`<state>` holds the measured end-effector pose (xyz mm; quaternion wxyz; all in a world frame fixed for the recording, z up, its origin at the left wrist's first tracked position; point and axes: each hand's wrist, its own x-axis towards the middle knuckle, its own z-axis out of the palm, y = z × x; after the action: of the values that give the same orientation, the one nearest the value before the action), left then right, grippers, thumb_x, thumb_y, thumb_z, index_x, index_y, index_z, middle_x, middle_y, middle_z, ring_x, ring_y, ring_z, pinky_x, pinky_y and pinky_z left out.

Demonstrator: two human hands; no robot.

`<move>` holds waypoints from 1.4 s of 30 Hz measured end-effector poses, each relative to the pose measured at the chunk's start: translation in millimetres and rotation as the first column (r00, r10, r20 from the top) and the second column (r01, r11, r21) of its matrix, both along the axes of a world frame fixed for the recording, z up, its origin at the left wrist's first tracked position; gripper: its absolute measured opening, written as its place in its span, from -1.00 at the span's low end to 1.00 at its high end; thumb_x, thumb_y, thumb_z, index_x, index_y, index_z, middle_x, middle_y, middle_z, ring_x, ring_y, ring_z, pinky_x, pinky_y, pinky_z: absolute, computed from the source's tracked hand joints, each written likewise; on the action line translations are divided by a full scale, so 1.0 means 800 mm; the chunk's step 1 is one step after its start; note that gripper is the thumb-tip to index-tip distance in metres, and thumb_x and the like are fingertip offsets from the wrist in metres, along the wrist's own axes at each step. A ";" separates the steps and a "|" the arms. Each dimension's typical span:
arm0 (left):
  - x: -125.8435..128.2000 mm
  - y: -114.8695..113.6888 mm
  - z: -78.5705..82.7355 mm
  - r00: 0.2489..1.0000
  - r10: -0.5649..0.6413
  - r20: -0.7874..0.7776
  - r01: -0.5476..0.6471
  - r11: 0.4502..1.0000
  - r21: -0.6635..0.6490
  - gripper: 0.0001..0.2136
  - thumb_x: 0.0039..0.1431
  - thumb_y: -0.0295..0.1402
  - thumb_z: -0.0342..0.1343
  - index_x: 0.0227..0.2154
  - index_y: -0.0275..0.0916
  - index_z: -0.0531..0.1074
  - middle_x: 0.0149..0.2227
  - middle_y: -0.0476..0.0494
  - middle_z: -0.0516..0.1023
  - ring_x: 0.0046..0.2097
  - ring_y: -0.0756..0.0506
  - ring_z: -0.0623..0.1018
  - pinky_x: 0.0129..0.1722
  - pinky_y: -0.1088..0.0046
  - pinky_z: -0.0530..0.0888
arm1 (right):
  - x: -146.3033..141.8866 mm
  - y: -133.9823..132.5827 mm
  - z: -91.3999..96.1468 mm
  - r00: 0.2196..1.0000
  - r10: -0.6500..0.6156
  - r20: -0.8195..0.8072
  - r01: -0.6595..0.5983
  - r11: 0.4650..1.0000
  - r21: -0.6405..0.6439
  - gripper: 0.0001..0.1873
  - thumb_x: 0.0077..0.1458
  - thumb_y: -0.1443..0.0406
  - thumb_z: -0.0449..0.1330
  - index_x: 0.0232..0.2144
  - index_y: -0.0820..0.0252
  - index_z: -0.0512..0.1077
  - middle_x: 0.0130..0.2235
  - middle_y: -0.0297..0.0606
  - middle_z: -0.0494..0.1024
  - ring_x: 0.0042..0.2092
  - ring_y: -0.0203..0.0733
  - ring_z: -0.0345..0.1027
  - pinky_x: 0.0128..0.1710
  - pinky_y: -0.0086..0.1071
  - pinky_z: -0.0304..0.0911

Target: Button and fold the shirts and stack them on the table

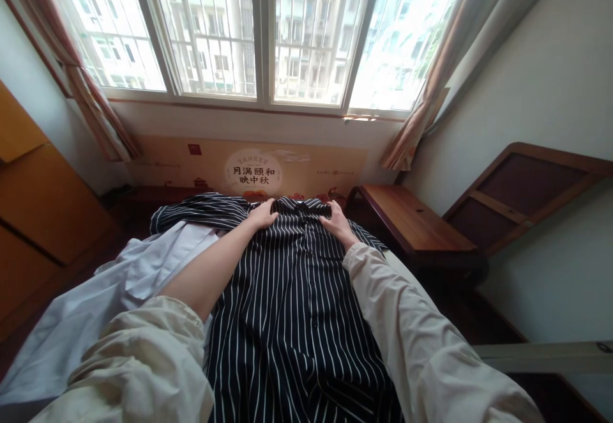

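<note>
A black shirt with white stripes (287,289) lies spread lengthwise before me, its collar at the far end and its button front facing up. My left hand (263,215) grips the cloth at the left shoulder, beside the collar. On the other side of the collar, my right hand (338,223) pinches the shirt near the right shoulder. The left sleeve of the shirt stretches out over a white garment (158,260), which is crumpled under and beside my left forearm. Folds run across the lower part of the striped shirt.
Beyond the shirt, a beige printed banner (297,158) covers the wall below a barred window (215,39). A low wooden table (416,215) stands at the right, near a leaning wooden panel (507,199). Curtains (93,103) hang at both sides; an orange-brown cabinet (43,206) is at left.
</note>
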<state>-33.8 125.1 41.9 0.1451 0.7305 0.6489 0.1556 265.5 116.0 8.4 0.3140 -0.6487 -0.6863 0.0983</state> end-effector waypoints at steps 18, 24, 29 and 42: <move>0.019 -0.072 -0.022 0.893 -0.346 -0.286 0.336 0.938 -0.087 -0.01 0.23 0.42 -0.29 0.49 -0.22 0.07 0.55 -0.26 -0.09 0.55 -0.31 -0.06 0.48 0.03 -0.11 | -0.025 -0.125 -0.022 0.936 0.152 0.318 -0.080 0.970 -0.229 -0.14 0.38 -0.22 -0.14 0.51 0.09 0.03 0.55 -0.21 -0.06 0.55 0.03 -0.26 0.50 -0.01 -0.35; -0.022 -0.060 0.051 0.923 -0.155 -0.354 0.214 0.968 0.134 -0.23 0.27 0.22 -0.02 0.33 -0.26 0.33 0.39 -0.36 0.35 0.39 -0.33 0.32 0.43 0.07 0.06 | -0.023 -0.137 -0.023 0.952 0.090 0.292 -0.022 0.973 -0.230 -0.12 0.37 -0.22 -0.12 0.50 0.15 0.06 0.54 -0.15 -0.06 0.55 0.09 -0.26 0.50 0.04 -0.37; -0.144 -0.055 0.117 0.859 0.380 -0.344 -0.327 0.923 0.203 -0.14 0.17 0.27 0.07 0.27 -0.39 0.34 0.29 -0.58 0.40 0.29 -0.48 0.40 0.26 -0.03 0.31 | -0.029 -0.130 -0.011 0.964 0.066 0.259 -0.003 0.972 -0.236 -0.06 0.34 -0.24 -0.10 0.50 0.24 0.05 0.54 -0.04 -0.08 0.55 0.16 -0.29 0.49 0.09 -0.37; -0.293 -0.066 0.104 0.851 0.505 -0.142 -0.517 0.854 -0.064 -0.31 -0.06 0.27 0.28 -0.16 -0.32 0.62 -0.07 -0.48 0.67 -0.03 -0.44 0.63 -0.12 0.19 0.50 | -0.198 -0.106 0.002 0.825 0.480 0.299 -0.432 0.876 -0.214 -0.09 0.38 -0.25 -0.19 0.53 0.13 -0.03 0.55 -0.21 -0.09 0.56 0.00 -0.31 0.50 -0.03 -0.40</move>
<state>-268.5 72.2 125.2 0.0955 0.5315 0.8342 0.1118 106.9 31.1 9.7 0.1117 -0.4924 -0.8571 0.1027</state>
